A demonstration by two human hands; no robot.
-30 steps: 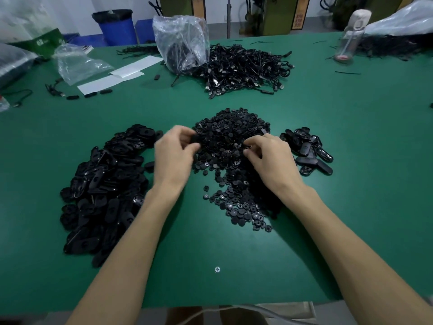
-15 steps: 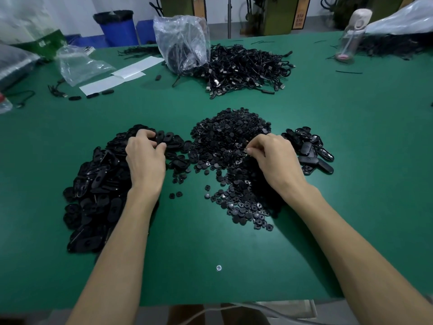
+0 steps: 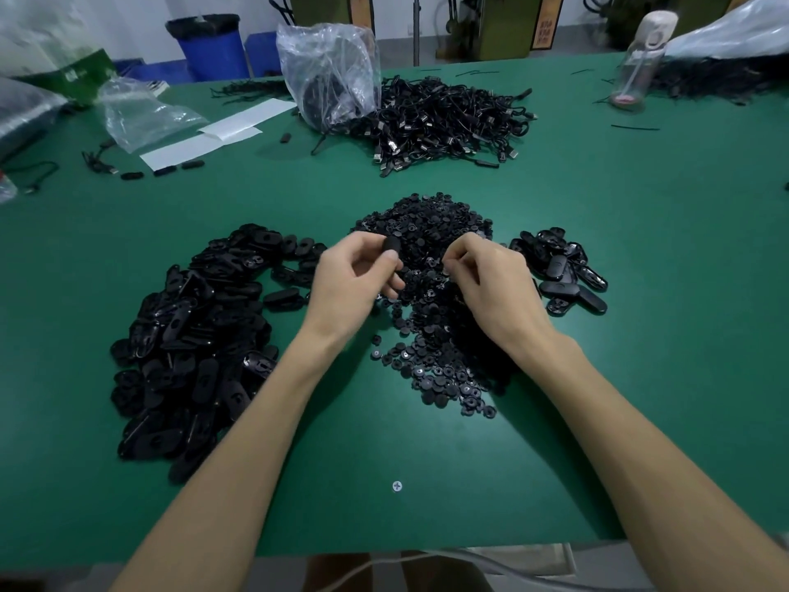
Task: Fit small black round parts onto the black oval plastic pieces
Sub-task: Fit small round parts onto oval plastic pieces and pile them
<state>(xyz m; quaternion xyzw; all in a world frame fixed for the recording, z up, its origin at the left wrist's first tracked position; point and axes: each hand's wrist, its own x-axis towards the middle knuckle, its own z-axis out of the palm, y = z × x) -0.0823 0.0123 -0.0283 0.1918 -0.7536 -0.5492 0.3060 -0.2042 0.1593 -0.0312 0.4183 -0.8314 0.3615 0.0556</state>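
Oval piece (image 3: 392,244) pinched in left hand (image 3: 350,284); right hand (image 3: 491,284) fingers curled over round parts (image 3: 427,232).

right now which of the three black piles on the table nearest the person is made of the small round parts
The middle pile, under and between both hands: its pieces are small round discs. The large left pile and the small right pile hold longer oval pieces.
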